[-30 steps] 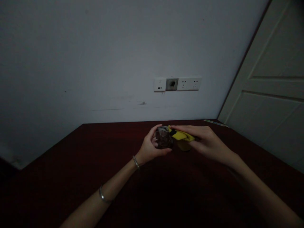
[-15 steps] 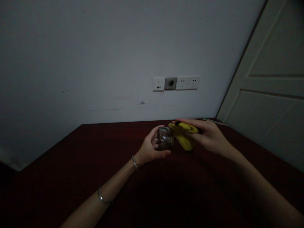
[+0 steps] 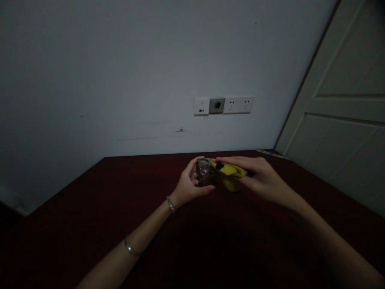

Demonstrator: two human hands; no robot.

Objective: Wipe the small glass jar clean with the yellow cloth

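My left hand (image 3: 189, 184) is wrapped round a small clear glass (image 3: 205, 173), its thumb along the near side and the fingers behind. Through the glass the dark red of the table shows, so I cannot tell whether anything is inside. My right hand (image 3: 255, 172) pinches a folded yellow cloth (image 3: 231, 170) with black patches. One end of the cloth lies against the glass's upper right side; a fold of it hangs below my fingers. Both hands are above the table, close together.
The dark red tabletop (image 3: 144, 188) reaches back to a pale wall (image 3: 135, 80). On the wall is a row of sockets and switches (image 3: 237, 105). A thin flat strip (image 3: 272, 154) lies at the back right corner, beside a pale panelled door (image 3: 339, 108).
My right hand has brought the cloth left and slightly down, onto the glass's edge. My left hand with the glass has shifted slightly left and up.
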